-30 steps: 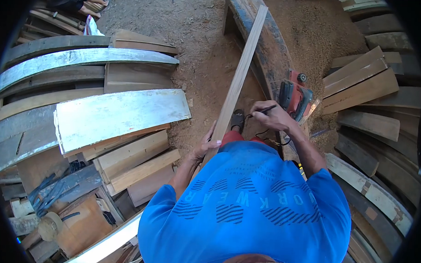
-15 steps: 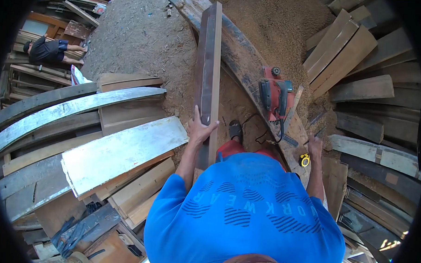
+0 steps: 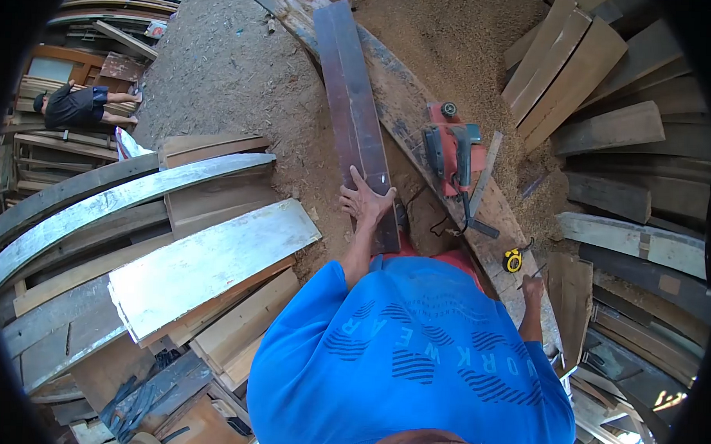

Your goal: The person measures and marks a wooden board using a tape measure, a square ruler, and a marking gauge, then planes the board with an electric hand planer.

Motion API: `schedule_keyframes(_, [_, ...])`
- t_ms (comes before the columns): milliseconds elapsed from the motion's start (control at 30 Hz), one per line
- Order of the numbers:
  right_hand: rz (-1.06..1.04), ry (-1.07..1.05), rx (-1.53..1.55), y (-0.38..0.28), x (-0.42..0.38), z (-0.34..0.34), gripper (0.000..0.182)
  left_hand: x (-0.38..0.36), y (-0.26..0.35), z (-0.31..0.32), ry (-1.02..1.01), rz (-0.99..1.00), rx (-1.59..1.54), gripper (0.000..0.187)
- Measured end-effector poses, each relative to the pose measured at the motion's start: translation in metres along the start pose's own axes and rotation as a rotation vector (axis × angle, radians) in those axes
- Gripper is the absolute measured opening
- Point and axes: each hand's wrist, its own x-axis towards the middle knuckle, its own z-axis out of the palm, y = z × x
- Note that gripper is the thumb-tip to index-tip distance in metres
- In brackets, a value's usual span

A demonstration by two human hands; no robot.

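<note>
A long dark brown wooden plank (image 3: 348, 104) lies with its broad face up, its far end over the weathered wooden beam (image 3: 406, 106). My left hand (image 3: 366, 199) grips the plank across its near part, thumb toward the right edge and fingers toward the left one. My right hand (image 3: 532, 289) is closed around a thin dark pencil-like stick (image 3: 539, 270), low over the near end of the beam. A yellow and black tape measure (image 3: 513, 261) sits on the beam just beyond that hand. Farther along it rests a red electric planer (image 3: 455, 151).
A thin wooden strip (image 3: 486, 172) lies beside the planer. Sawdust (image 3: 448, 45) covers the ground beyond the beam. Stacked boards (image 3: 617, 125) crowd the right, and a white-faced board (image 3: 213, 264) tops the left pile. Another person (image 3: 74, 106) is at the far left.
The plank has turned from showing its narrow edge to lying face up, its near end shifting right. My left hand moved right with it. My right hand came back toward me, past the tape measure.
</note>
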Motion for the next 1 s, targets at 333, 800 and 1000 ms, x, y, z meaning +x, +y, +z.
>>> schedule_keyframes(333, [0.083, -0.092, 0.085, 0.03, 0.005, 0.036, 0.053, -0.011, 0.013, 0.008, 0.014, -0.019, -0.003, 0.129])
schedule_keyframes(800, [-0.418, -0.09, -0.214, 0.105, 0.023, 0.077, 0.044, 0.061, -0.085, 0.07, -0.505, -0.009, -1.089, 0.057])
schedule_keyframes(1000, [-0.195, 0.012, -0.235, 0.118, 0.025, 0.111, 0.055, 0.041, -0.07, 0.075, -0.506, -0.211, -1.311, 0.057])
